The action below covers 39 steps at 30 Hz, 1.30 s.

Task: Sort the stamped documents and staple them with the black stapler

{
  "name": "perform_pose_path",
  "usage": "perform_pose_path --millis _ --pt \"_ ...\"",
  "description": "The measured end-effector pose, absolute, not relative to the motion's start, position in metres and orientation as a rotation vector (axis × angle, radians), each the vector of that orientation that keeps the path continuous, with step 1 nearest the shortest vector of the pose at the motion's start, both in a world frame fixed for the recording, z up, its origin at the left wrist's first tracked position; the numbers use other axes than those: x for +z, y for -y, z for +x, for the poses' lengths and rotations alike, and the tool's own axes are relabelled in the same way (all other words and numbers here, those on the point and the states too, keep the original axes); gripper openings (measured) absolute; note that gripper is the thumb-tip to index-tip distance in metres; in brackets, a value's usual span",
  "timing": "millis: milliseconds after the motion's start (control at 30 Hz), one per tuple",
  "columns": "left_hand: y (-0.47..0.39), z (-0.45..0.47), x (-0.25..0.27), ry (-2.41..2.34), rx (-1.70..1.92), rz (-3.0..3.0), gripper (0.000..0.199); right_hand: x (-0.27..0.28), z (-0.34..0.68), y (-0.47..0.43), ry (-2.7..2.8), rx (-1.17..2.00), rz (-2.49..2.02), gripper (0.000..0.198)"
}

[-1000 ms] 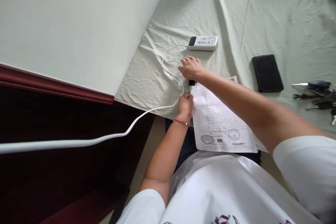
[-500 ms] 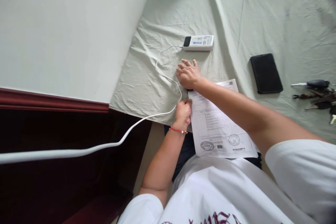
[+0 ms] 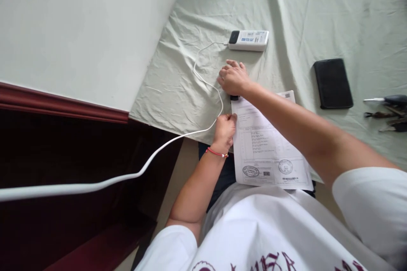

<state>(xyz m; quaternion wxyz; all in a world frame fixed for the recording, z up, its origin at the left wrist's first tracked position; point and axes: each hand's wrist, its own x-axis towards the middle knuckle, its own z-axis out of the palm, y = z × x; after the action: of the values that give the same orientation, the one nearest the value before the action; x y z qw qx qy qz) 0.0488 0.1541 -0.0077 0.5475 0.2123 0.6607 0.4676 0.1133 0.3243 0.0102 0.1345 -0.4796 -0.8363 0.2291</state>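
My left hand (image 3: 225, 130) is closed on the left edge of a printed paper (image 3: 270, 148) with round and oval stamps near its bottom. The sheet lies partly on the cloth-covered table and reaches over its edge to my lap. My right hand (image 3: 233, 78) rests over the paper's top left corner, fingers bent downward. From beneath its palm a small black object (image 3: 234, 98) sticks out at that corner; the hand hides the rest, so its kind is unclear. Beyond the right hand lies a white power bank (image 3: 249, 40) with a white cable (image 3: 203, 130) plugged into its left end.
A black phone (image 3: 333, 83) lies to the right on the green cloth (image 3: 292, 12). Keys (image 3: 394, 114) are at the right edge, beside a black-handled screwdriver-like tool (image 3: 388, 100). The cable runs left across the table's edge. A white surface with red trim (image 3: 63, 103) borders the left.
My view has shifted, so the power bank, phone and keys appear further right and higher. The fingers of my right hand look slightly closer together. My left hand keeps its hold on the paper.
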Motion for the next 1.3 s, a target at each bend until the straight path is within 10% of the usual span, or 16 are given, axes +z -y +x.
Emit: perform_pose_path --millis 333,633,1300 --pt "-0.139 0.04 -0.002 -1.605 1.086 0.518 0.025 0.059 0.235 -0.272 2.037 0.377 -1.695 0.063" --pt "-0.145 0.043 -0.005 -1.583 1.088 0.612 0.029 0.023 0.362 -0.184 1.495 0.019 -2.47 0.123" --pt "-0.137 0.039 -0.015 -1.63 1.106 0.826 0.032 0.012 0.344 -0.204 1.497 0.171 -2.42 0.092"
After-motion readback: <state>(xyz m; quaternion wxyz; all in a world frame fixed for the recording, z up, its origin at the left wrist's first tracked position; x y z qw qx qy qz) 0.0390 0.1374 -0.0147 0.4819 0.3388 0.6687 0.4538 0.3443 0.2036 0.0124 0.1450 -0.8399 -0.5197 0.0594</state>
